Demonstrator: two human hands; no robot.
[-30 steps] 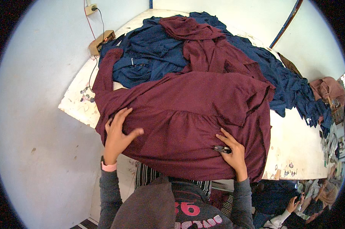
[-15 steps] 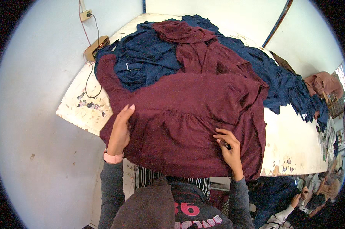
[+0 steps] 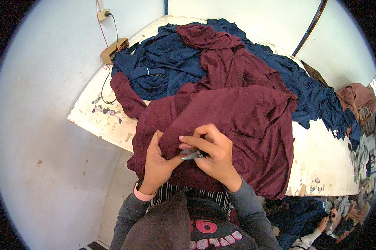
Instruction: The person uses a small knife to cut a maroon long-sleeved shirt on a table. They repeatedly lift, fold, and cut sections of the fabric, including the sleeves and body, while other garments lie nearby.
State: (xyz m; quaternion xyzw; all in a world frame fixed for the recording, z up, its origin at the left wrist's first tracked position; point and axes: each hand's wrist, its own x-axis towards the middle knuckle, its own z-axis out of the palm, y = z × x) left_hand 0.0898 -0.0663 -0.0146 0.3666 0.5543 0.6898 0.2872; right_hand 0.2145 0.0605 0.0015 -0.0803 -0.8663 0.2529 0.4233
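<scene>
A large maroon garment (image 3: 238,108) lies bunched over the front of the white table (image 3: 321,162) and hangs off its near edge. My left hand (image 3: 158,162) grips a fold of the maroon fabric, its thumb pointing toward the centre. My right hand (image 3: 213,154) is curled round small dark thread snips (image 3: 191,155), their metal tip near my left thumb at the fold. Behind the garment, more maroon cloth and a long heap of navy fabric (image 3: 163,58) cover the back of the table.
A wall socket (image 3: 103,15) with cables and a brown box (image 3: 111,52) are at the back left. Brown fabric (image 3: 356,96) is piled at the far right. At lower right, another person's hand (image 3: 322,225) and white sleeve are among dark cloth.
Both my hands have come together at the centre of the garment from spread positions on either side. The left part of the garment is drawn inward, and my right hand has the snips angled leftward.
</scene>
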